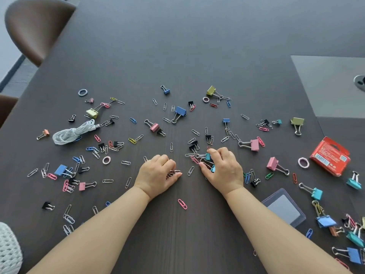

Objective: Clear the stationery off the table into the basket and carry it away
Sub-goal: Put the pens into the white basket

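Note:
Paper clips and coloured binder clips lie scattered across the dark table (177,56). My left hand (156,175) rests on the table near the middle, fingers curled over a small bunch of paper clips (172,173). My right hand (223,169) is beside it, fingers closed around teal binder clips (208,156) and a few paper clips. A white woven basket (8,248) shows only at the bottom left corner, mostly cut off by the frame.
A coiled white cable (73,133) lies at the left. A red cardboard box (329,156) and a clear card sleeve (284,209) sit at the right, hair ties (303,162) among the clips. A brown chair (37,26) stands at the far left edge.

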`<state>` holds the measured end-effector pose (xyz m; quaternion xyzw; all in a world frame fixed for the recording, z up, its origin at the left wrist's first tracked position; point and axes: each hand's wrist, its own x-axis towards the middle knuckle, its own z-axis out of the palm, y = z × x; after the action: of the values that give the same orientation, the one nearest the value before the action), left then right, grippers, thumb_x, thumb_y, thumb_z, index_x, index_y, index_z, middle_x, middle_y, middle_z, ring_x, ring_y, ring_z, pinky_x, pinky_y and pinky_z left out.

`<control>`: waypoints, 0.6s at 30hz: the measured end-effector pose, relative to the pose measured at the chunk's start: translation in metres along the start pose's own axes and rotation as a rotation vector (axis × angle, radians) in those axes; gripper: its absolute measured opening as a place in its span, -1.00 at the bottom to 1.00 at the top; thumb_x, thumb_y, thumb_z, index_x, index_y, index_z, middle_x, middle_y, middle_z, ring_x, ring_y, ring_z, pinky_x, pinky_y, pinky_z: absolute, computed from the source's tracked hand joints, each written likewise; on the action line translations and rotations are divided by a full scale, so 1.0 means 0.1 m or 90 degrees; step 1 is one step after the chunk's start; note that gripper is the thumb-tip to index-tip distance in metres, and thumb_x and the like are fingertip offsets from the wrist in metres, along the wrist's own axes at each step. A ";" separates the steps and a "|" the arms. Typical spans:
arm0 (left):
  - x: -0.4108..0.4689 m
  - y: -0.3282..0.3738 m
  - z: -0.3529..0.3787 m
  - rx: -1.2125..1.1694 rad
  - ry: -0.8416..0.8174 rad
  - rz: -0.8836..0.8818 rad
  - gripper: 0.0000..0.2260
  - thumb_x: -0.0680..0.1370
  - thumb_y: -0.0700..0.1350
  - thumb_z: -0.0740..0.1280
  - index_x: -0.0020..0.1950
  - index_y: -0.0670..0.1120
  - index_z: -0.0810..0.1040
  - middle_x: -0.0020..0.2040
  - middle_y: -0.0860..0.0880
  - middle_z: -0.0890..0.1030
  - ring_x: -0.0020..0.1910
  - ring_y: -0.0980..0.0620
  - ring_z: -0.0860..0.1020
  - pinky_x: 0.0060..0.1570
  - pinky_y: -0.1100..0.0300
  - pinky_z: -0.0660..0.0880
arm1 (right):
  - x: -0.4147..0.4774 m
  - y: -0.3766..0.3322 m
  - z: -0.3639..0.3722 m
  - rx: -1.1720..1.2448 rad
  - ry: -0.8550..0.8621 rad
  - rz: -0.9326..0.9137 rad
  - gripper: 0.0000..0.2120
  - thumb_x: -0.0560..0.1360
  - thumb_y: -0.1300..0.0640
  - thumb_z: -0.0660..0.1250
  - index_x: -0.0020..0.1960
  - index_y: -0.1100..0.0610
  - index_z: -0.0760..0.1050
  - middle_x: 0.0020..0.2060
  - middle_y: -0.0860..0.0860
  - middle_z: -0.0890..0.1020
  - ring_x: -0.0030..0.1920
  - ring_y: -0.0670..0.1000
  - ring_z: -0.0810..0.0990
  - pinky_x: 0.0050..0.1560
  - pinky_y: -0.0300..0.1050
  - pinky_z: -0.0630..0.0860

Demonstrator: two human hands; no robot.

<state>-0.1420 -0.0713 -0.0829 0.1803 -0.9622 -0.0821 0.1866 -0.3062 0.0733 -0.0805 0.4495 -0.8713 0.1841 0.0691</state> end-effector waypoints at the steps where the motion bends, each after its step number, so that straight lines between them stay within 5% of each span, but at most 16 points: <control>1: 0.00 0.00 0.00 0.008 0.010 0.007 -0.71 0.44 0.15 0.23 -0.30 -0.05 0.44 -0.35 -0.01 0.46 -0.36 -0.02 0.43 -0.45 0.19 0.42 | 0.00 0.00 0.01 -0.004 0.007 -0.004 -0.57 0.38 -0.18 0.18 0.01 0.11 0.58 -0.24 0.05 0.53 -0.29 0.08 0.52 -0.49 -0.14 0.48; 13: -0.05 0.06 -0.04 0.021 0.035 -0.083 -0.68 0.47 0.10 0.19 -0.37 -0.06 0.46 -0.44 0.05 0.46 -0.48 0.04 0.48 -0.58 0.29 0.28 | -0.05 -0.04 0.00 0.006 -0.004 -0.003 -0.58 0.40 -0.14 0.14 -0.05 0.19 0.53 -0.29 0.05 0.55 -0.32 0.08 0.56 -0.43 -0.16 0.51; 18: -0.15 0.15 -0.05 0.008 0.040 -0.131 -0.65 0.45 0.12 0.18 -0.45 -0.06 0.41 -0.52 0.06 0.43 -0.52 0.06 0.46 -0.59 0.33 0.29 | -0.17 -0.08 -0.09 -0.007 -0.048 -0.032 -0.67 0.42 -0.09 0.12 -0.27 0.16 0.44 -0.35 0.05 0.50 -0.37 0.08 0.52 -0.53 -0.16 0.45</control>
<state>-0.1325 -0.0520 -0.0799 0.2816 -0.9329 -0.0892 0.2062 -0.2905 0.0854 -0.0754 0.4775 -0.8628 0.1604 0.0436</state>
